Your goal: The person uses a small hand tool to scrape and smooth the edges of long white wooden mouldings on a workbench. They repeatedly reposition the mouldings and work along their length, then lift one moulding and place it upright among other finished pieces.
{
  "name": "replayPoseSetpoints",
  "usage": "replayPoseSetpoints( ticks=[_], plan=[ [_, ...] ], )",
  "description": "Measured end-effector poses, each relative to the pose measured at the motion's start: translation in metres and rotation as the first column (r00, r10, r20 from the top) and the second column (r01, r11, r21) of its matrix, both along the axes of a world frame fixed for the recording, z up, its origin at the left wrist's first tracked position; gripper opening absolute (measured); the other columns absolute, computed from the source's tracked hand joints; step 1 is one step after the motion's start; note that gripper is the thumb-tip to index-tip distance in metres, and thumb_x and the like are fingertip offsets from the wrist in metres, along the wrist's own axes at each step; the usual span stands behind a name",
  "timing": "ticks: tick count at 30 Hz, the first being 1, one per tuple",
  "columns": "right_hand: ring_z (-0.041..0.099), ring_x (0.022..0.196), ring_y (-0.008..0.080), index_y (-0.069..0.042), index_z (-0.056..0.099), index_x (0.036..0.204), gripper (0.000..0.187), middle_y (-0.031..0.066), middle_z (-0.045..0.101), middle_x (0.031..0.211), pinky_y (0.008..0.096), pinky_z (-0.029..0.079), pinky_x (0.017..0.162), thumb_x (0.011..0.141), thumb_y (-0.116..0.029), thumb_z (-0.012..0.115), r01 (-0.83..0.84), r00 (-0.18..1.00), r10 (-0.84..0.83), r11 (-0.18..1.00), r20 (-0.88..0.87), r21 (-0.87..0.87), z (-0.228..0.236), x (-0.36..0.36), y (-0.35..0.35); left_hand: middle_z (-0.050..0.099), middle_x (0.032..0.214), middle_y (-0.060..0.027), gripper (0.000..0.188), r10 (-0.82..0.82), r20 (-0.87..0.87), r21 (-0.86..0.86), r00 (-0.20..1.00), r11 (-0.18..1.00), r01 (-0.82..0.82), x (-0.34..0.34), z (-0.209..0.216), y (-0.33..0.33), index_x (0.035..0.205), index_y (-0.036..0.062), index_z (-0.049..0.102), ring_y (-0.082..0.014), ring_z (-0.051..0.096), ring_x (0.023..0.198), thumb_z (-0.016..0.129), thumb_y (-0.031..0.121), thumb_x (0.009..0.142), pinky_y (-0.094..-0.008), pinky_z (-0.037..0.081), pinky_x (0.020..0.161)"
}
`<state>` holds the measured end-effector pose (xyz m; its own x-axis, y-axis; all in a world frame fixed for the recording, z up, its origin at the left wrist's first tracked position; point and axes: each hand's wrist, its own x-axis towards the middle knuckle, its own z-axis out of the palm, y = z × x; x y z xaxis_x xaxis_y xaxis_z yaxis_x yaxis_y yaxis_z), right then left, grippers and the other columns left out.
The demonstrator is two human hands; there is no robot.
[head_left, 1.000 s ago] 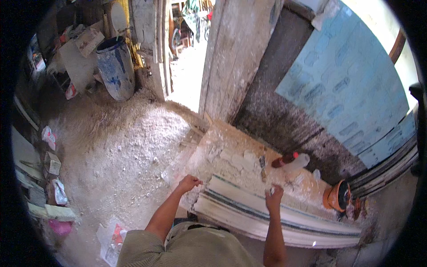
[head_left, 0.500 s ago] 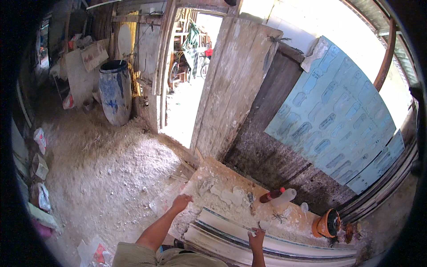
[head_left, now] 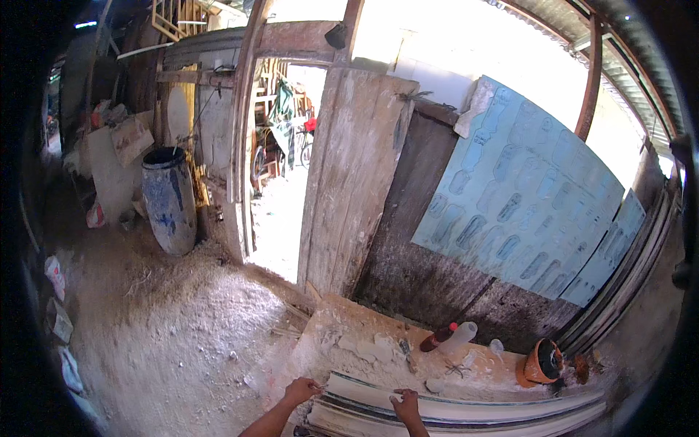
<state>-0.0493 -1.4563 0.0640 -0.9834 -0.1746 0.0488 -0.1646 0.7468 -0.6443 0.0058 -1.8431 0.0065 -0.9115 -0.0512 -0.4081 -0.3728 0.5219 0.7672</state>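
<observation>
A: Item one, your hands?
B: Your left hand (head_left: 301, 391) grasps the near end of the long white moulding (head_left: 466, 408), fingers curled over its edge. Your right hand (head_left: 405, 405) rests on top of the same strip, fingers bent; whether it truly clasps, I cannot tell.

A: Item two, around your grip?
B: The moulding runs rightward from both hands along the dusty workbench (head_left: 349, 335). Beyond your right hand lie a brown bottle (head_left: 439, 338) and clear bottle (head_left: 460, 336), touching. Farther right stands an orange pot (head_left: 542, 362).
</observation>
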Motion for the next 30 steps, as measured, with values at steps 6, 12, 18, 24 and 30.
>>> replayPoseSetpoints(
  ticks=[6, 12, 18, 24, 30],
  plan=[
    [0.049, 0.116, 0.0406, -0.011, 0.072, 0.114, 0.044, 0.0213, 0.063, 0.111, 0.0516, 0.039, 0.102, 0.081, -0.039, 0.076, -0.086, 0.995, 0.087, 0.996, -0.053, 0.024, -0.011, -0.008, -0.021, 0.076, 0.104, -0.0060, 0.043, -0.041, 0.043, -0.245, 0.998, 0.968, 0.050, -0.005, 0.012, 0.005, 0.110, 0.0260, 0.077, -0.0272, 0.071, 0.100, 0.070, 0.058, 0.083, -0.0421, 0.054, 0.088],
    [0.048, 0.121, 0.0418, -0.011, 0.072, 0.112, 0.040, 0.0230, 0.062, 0.120, 0.0519, 0.040, 0.105, 0.082, -0.036, 0.078, -0.089, 0.996, 0.089, 0.994, 0.003, 0.066, -0.012, 0.000, -0.031, 0.074, 0.112, -0.0066, 0.038, -0.179, 0.108, -0.281, 0.978, 0.938, 0.203, -0.011, 0.025, 0.001, 0.110, 0.0271, 0.077, -0.0295, 0.070, 0.104, 0.067, 0.055, 0.087, -0.0452, 0.053, 0.090],
    [0.053, 0.116, 0.0415, -0.012, 0.073, 0.110, 0.036, 0.0208, 0.066, 0.112, 0.0519, 0.043, 0.101, 0.080, -0.031, 0.080, -0.064, 0.997, 0.064, 0.998, -0.033, 0.018, -0.023, 0.014, -0.019, 0.075, 0.106, -0.0065, 0.035, -0.138, 0.067, -0.292, 0.988, 0.944, 0.151, -0.011, 0.027, -0.002, 0.101, 0.0235, 0.079, -0.0277, 0.070, 0.103, 0.070, 0.053, 0.084, -0.0424, 0.054, 0.087],
    [0.054, 0.115, 0.0396, -0.011, 0.072, 0.110, 0.035, 0.0202, 0.066, 0.111, 0.0512, 0.043, 0.102, 0.083, -0.035, 0.073, 0.077, 0.997, -0.076, 0.993, -0.018, 0.085, -0.038, 0.024, -0.004, 0.072, 0.088, -0.0066, 0.028, 0.240, -0.036, 0.290, 0.970, 0.931, -0.220, -0.012, 0.029, -0.004, 0.089, 0.0061, 0.076, -0.0184, 0.062, 0.074, 0.077, 0.033, 0.082, -0.0357, 0.049, 0.069],
    [0.050, 0.121, 0.0400, -0.009, 0.064, 0.121, 0.042, 0.0240, 0.060, 0.117, 0.0504, 0.043, 0.104, 0.085, -0.030, 0.072, 0.298, 0.953, -0.302, 0.943, -0.005, -0.147, -0.034, 0.041, 0.028, 0.051, 0.070, 0.0012, 0.023, 0.364, 0.094, 0.395, 0.927, 0.841, -0.370, -0.007, 0.031, 0.027, 0.075, 0.0102, 0.063, -0.0124, 0.048, 0.068, 0.072, 0.028, 0.087, -0.0297, 0.036, 0.064]
  ],
)
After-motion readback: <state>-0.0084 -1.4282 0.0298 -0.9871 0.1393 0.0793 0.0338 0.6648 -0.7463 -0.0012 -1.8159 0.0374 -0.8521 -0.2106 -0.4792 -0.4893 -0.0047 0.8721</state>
